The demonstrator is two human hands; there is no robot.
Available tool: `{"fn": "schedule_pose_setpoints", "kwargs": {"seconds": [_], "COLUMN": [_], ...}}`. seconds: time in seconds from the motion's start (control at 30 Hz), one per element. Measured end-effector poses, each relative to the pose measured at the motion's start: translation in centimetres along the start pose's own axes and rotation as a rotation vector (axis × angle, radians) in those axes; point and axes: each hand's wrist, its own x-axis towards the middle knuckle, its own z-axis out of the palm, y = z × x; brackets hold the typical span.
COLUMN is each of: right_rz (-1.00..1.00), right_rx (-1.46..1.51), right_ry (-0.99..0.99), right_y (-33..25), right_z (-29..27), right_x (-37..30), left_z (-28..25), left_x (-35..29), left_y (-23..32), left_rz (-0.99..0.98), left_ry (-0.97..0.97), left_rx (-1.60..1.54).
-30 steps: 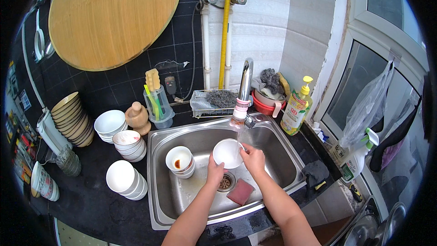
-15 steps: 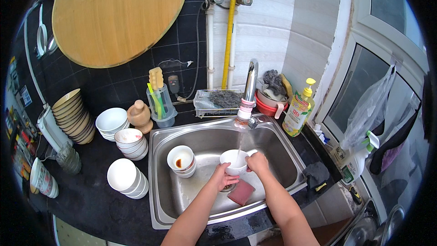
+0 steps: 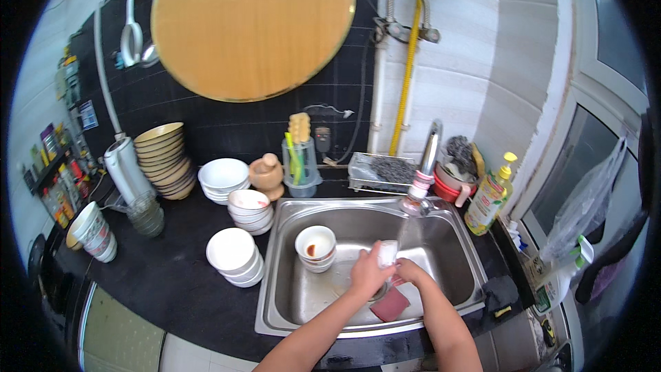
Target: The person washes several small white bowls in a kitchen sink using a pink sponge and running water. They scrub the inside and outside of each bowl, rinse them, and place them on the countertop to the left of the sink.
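Observation:
A small white bowl [image 3: 387,253] is tipped on its side under the running water of the faucet [image 3: 430,151], inside the steel sink [image 3: 269,282]. My left hand [image 3: 370,272] is closed on its left side. My right hand [image 3: 411,272] is closed at its lower right edge, its fingertips partly hidden. Below my hands a pinkish-red cloth or sponge [image 3: 390,304] lies on the sink floor, partly covering the drain. To the left, stacked white bowls [image 3: 315,244] stand in the sink, the top one with a brown residue inside.
Left of the sink stand white bowls [image 3: 234,251], patterned bowls [image 3: 249,208], a tall stack of tan bowls [image 3: 164,162] and a wooden mortar [image 3: 266,173]. Behind it are a utensil holder [image 3: 299,169] and wire rack [image 3: 365,172]. A yellow-pump soap bottle [image 3: 490,196] stands right.
The bowl has turned from upright to tipped on its side. My left hand has moved up along its side, my right hand lower. The whole view has shifted leftward.

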Motion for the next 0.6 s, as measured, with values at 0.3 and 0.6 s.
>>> {"fn": "schedule_pose_setpoints", "kwargs": {"seconds": [0.3, 0.6], "right_rz": [-0.033, -0.162], "right_rx": [0.254, 0.229], "right_ry": [-0.413, -0.438], "right_y": [-5.3, -11.4], "right_z": [2.3, 5.2], "right_x": [-4.8, -7.7], "left_z": [-6.4, -12.2], "left_x": [-2.6, -5.4], "left_y": [2.6, 2.0], "left_rz": [0.324, 0.512], "left_ry": [-0.05, 0.129], "left_rx": [0.28, 0.363]}}
